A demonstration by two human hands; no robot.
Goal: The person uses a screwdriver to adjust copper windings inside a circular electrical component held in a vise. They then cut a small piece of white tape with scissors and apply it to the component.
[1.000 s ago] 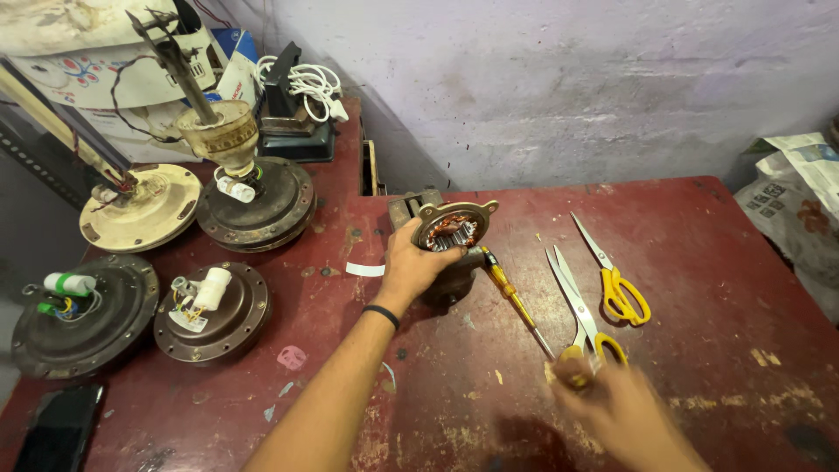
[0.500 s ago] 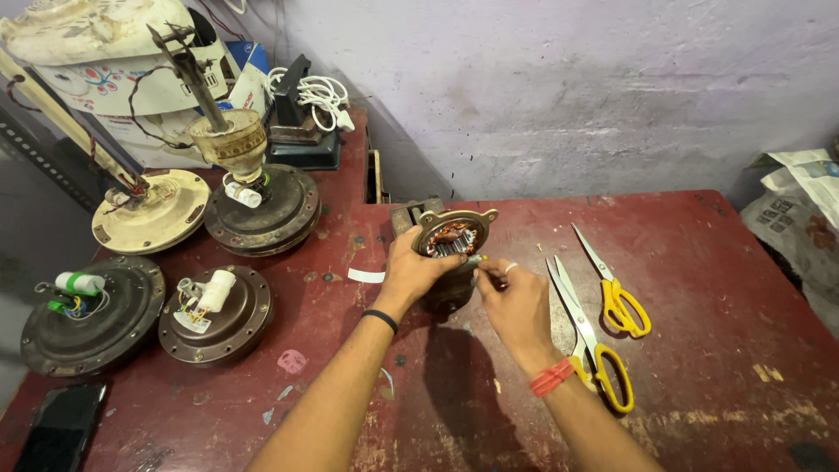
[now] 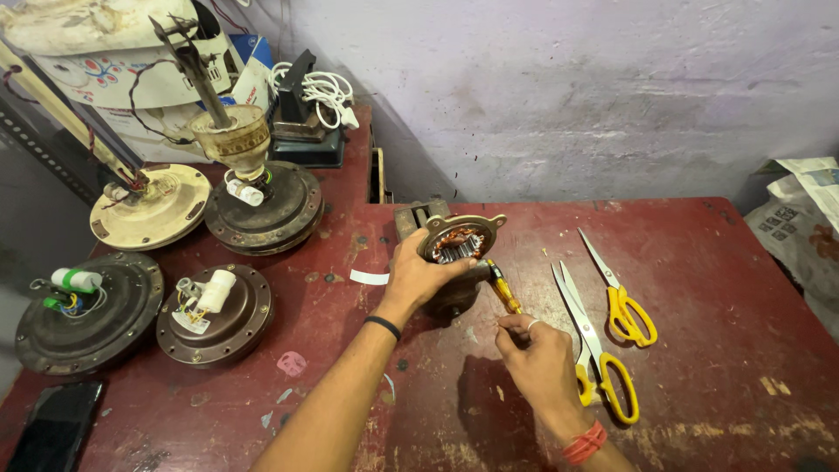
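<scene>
My left hand (image 3: 418, 275) grips a small round fan motor (image 3: 461, 244) with copper windings, holding it tilted on the red table (image 3: 717, 245). A black band sits on that wrist. My right hand (image 3: 535, 357) pinches the handle of a yellow screwdriver (image 3: 504, 291) whose tip points up at the motor's lower edge. A red thread is tied round my right wrist.
Two yellow-handled scissors (image 3: 592, 341) (image 3: 618, 295) lie right of my right hand. Several ceiling fan motor housings (image 3: 217, 310) (image 3: 86, 308) (image 3: 262, 205) sit at the left. A black phone (image 3: 57, 426) lies bottom left. A small vise (image 3: 415, 217) stands behind the motor. Newspaper (image 3: 800, 218) lies far right.
My right hand pulled back from beside the motor toward me and now holds the screwdriver by its handle. My left hand stays on the motor.
</scene>
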